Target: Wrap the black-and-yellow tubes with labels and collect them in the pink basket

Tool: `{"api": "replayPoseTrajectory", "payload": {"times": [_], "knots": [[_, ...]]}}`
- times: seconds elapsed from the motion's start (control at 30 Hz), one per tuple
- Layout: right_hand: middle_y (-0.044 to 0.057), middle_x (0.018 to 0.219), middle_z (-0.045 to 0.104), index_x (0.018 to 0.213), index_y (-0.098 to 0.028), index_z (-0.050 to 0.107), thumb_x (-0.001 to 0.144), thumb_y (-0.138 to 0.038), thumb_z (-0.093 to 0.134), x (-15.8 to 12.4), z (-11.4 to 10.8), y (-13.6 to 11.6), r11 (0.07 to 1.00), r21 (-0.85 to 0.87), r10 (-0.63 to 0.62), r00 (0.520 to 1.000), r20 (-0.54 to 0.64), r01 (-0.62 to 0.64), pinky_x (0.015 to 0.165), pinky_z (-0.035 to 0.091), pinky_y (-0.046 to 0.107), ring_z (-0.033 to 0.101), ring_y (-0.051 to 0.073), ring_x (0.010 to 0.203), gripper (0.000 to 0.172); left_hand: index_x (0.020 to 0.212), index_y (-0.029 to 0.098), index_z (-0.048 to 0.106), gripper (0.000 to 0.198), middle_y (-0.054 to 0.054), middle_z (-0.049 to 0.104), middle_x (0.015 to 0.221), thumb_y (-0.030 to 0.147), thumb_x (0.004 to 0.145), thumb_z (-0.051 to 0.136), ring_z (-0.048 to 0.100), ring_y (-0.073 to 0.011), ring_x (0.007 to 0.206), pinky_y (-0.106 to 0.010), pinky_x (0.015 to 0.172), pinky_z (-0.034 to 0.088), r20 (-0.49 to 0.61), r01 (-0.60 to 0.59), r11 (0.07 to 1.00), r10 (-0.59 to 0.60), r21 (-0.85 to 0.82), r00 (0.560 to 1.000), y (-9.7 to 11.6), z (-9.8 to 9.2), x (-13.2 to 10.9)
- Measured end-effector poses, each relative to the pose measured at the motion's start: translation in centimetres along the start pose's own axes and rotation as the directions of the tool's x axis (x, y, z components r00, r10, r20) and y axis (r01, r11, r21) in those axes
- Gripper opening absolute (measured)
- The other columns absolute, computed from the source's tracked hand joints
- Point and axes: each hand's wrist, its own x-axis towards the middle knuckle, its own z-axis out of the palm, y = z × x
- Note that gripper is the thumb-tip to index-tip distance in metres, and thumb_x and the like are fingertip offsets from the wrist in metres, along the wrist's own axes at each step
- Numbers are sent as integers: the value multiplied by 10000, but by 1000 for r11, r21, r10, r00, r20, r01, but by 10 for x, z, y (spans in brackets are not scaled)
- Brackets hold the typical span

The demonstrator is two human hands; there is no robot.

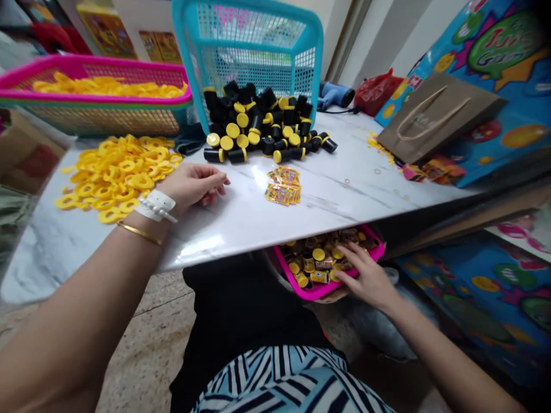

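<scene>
Near the right end of the worktop (344,201), a brown paper bag (430,120) is seen before a blue printed box (516,94). Toward the far edge, a red plastic bag (377,94) is placed beside a blue-and-black object (338,94).

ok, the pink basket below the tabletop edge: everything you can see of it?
The pink basket looks like plastic, with a smooth, bright rim and rounded corners. It sits below the tabletop, open side up, its far part hidden by the table edge. It is well filled with small yellow-capped containers in printed wraps, lying at mixed angles. The right hand reaches over its right side, fingers spread at the containers. What supports it underneath can't be made out.
</scene>
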Motion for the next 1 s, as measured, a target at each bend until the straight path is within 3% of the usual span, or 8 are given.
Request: {"api": "replayPoseTrajectory", "payload": {"times": [0.07, 0.17, 0.4, 0.53, 0.67, 0.73, 0.83, 1.0], "knots": [[163, 1507, 418, 1469, -253, 463, 860, -473, 656, 13, 20, -7, 993, -88, -75, 996, 37, 78, 1060, 448, 510, 469, 352, 1332, 675, 785, 112, 665, 202, -41, 623, 621, 311, 786, 699, 493, -78, 439, -179, 380, 345, -5, -12, 1000, 12, -11, 1000, -3, -2, 0], [137, 1495, 442, 1460, -276, 484, 861, -426, 655, 38, 39, -12, 977, -149, -150, 988, 43, 155, 1112, 376, 510, 426, 343, 1353, 641, 821, 118, 675, 250, -34, 625, 629, 357, 766, 725, 496, -79, 446, -178, 378, 355, 6, -21, 999, 21, 28, 1000, -7, -6, 2], [137, 1254, 638, 1225, -224, 700, 835, -397, 670, 78, 48, 16, 997, -83, -12, 997, -79, 5, 1072, 398, 490, 526, 326, 1202, 427, 852, 137, 680, 319, -24, 620, 646, 425, 736, 753, 487, -74, 458, -170, 384, 355, 24, -31, 999, 31, 26, 999, -9, -9, 5], [129, 1264, 647, 1202, -231, 709, 835, -481, 666, 85, 50, -5, 999, -23, -33, 995, -92, 31, 1075, 374, 504, 507, 335, 1225, 446, 863, 138, 679, 347, -24, 617, 658, 439, 716, 772, 497, -78, 468, -172, 385, 357, 13, -25, 998, 24, 64, 1000, -8, -9, 4], [67, 1379, 602, 1339, -333, 611, 877, -503, 622, 92, 54, -32, 974, -19, -224, 972, 73, 226, 1103, 318, 514, 477, 326, 1281, 493, 896, 140, 675, 402, -8, 613, 677, 486, 714, 772, 478, -65, 466, -170, 396, 355, 4, -37, 994, 37, 102, 999, -10, -9, 5], [69, 1344, 633, 1330, -317, 621, 925, -462, 561, 96, 54, -36, 983, -40, -171, 979, 106, 176, 1095, 325, 509, 498, 319, 1268, 434, 912, 140, 667, 442, -5, 614, 690, 518, 707, 770, 478, -63, 477, -169, 408, 359, -16, -33, 992, 35, 120, 999, -9, -8, 4], [121, 1217, 697, 1199, -249, 717, 921, -451, 565, 96, 49, -35, 992, -66, -105, 992, 64, 109, 1026, 398, 520, 579, 338, 1161, 376, 927, 140, 661, 478, -10, 622, 712, 559, 714, 744, 483, -63, 496, -172, 426, 370, -43, 17, 982, -9, 186, 999, -4, -6, 0], [134, 1252, 678, 1240, -276, 690, 806, -339, 716, 86, 17, -52, 984, -18, -176, 984, 40, 177, 986, 474, 500, 612, 338, 1148, 439, 855, 147, 644, 511, 12, 587, 640, 615, 670, 729, 478, -74, 452, -191, 398, 357, 57, 147, 944, -171, 297, 984, 6, -5, 11]]}}
